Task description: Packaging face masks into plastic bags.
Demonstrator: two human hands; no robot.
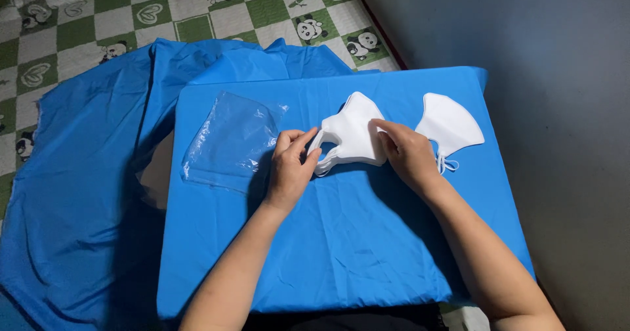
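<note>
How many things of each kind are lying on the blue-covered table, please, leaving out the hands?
White face masks: 2, one under both hands, one apart on the right
Clear plastic bags: 1
Total: 3

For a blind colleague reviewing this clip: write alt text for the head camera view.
Two bare hands work on a stack of folded white fabric face masks on a blue cloth-covered table: the left hand pinches the ear loops, the right hand presses the stack flat. A single white mask lies to the right, a clear plastic bag to the left.
</note>
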